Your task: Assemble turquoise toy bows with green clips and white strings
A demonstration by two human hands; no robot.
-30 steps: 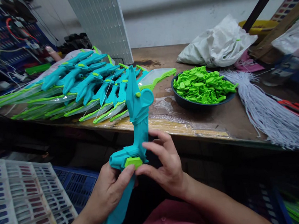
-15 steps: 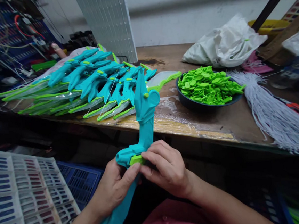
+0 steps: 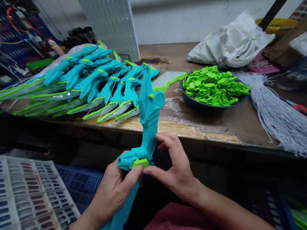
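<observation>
Two hands: both clamped on one teal plastic toy bow body [image 3: 147, 130], held upright in front of the tabletop [image 3: 219, 129] edge, over the lap.
Left hand [image 3: 114, 190]: grips the lower end, thumb pressing a lime-green plastic clip [image 3: 139, 162].
Right hand [image 3: 176, 170]: fingers wrapped on the shaft, fingertip at the same clip.
Clip: looks seated or nearly so, flush against the teal; can't confirm it is fully snapped in.
Done pile: row of finished teal-and-green bows [image 3: 91, 84] fanned on the tabletop, left.
Stock: dark bowl [image 3: 192, 104] heaped with loose green clips [image 3: 212, 86], so plenty left by my read.
Also: bundle of white strings [image 3: 280, 118] right; white plastic bag [image 3: 230, 44] behind the bowl.
</observation>
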